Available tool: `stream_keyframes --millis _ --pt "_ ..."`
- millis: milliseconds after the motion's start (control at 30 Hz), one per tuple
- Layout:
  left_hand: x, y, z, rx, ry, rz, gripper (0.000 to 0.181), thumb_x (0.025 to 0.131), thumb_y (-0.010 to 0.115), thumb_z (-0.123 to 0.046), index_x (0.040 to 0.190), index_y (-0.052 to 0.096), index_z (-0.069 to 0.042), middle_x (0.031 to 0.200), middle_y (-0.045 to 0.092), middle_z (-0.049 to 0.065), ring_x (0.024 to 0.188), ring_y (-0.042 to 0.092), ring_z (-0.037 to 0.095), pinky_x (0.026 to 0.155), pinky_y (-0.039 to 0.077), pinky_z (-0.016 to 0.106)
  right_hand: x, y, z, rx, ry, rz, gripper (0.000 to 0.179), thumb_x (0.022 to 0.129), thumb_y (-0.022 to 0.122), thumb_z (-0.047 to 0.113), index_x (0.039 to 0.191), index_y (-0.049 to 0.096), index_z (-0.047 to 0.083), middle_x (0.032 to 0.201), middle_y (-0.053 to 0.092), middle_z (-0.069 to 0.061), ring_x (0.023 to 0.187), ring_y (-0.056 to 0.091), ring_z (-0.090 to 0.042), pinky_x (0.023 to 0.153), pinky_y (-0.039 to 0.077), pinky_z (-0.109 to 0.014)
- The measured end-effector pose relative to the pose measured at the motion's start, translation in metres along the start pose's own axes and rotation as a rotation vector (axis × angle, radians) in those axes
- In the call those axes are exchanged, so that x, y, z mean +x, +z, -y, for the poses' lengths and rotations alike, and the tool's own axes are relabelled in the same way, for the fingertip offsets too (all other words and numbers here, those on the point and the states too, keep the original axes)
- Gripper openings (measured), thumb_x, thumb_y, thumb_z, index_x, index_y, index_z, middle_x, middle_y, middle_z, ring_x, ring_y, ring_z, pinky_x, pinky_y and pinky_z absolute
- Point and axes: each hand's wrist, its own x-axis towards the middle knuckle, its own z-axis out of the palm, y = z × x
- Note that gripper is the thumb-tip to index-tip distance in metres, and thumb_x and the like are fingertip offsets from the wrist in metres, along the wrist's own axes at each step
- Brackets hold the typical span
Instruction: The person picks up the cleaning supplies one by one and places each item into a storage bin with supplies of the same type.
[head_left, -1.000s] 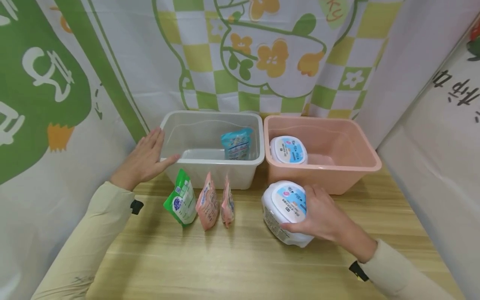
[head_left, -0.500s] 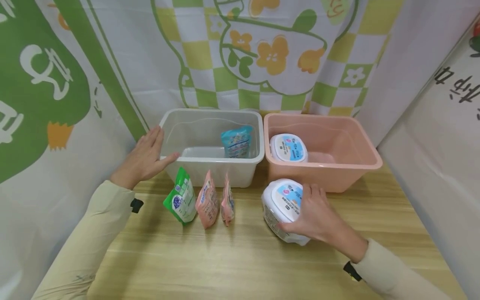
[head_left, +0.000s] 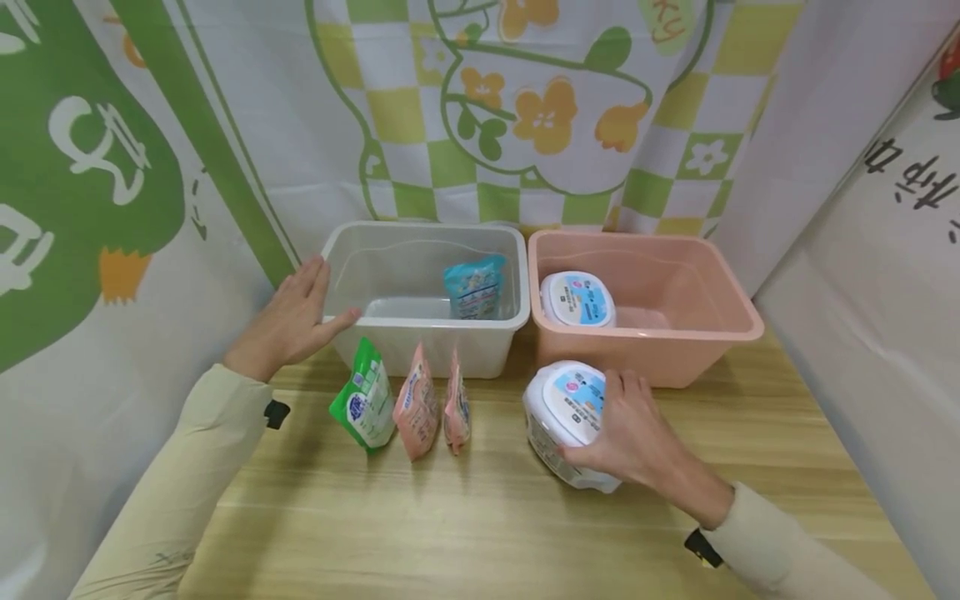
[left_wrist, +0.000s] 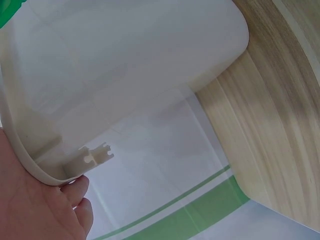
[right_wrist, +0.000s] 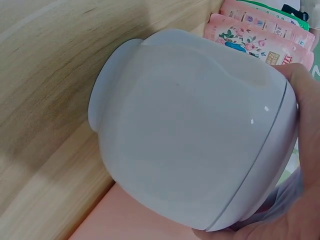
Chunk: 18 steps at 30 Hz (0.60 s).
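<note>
A white lidded tub with a blue-and-white label stands on the table before the pink bin. My right hand grips it by the lid end, thumb on the near side and fingers on the far side; its plain white side fills the right wrist view. My left hand rests at the left front corner of the pale grey bin, fingers straight along the end and thumb over the front rim. Inside that bin leans a blue pouch. A second white tub sits in the pink bin.
Before the grey bin stand a green-and-white pouch and two pink pouches, one broader and one seen nearly edge-on. Both bins stand side by side against a printed curtain. White curtains flank the wooden table.
My right hand has slid slightly leftward on the tub's lid, its wrist a little further left. The tub, the left hand, the bins and the pouches keep their places.
</note>
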Motion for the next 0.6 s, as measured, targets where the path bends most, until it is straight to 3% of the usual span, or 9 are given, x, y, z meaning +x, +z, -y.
stream_keyframes --millis 600 --pt "0.000 0.001 -0.001 0.007 -0.011 -0.007 0.101 0.107 0.034 -0.067 0.164 -0.001 0.009 0.175 -0.004 0.029 0.164 0.000 0.047 0.133 0.006 0.062 -0.002 -0.012 0.002 0.023 -0.062 0.018 0.112 0.055 0.090 0.062 0.132 0.053 -0.010 0.112 0.059 -0.020 0.101 0.056 -0.029 0.084 0.058 -0.046"
